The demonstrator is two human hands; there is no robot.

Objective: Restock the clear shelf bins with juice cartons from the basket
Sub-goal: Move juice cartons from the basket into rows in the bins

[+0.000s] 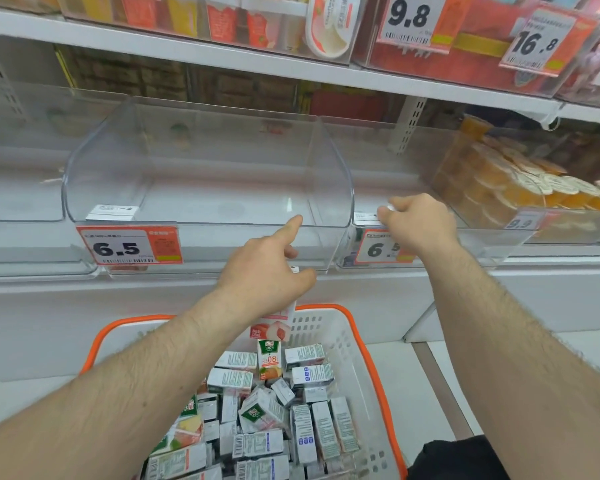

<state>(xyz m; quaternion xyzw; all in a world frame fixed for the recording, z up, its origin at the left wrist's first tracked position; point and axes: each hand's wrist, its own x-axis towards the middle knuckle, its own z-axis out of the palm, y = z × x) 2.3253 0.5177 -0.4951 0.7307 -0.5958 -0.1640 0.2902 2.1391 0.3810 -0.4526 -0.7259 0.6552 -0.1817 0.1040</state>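
Our left hand holds a juice carton upright above the basket, index finger pointing at the clear bin beyond. Our right hand, fingers curled, pinches something small and white at the right bin's near edge.

I see a price tag that says 6.5 low on the left, and another 6.5 tag partly hidden more to the right. On the right there are orange jelly cups piled up, with a 9.9 tag in front of them. Up on the top shelf I see a 9.8 tag and a 16.8 tag over red packs. A white oval tub stands on its side there, next to orange and yellow boxes
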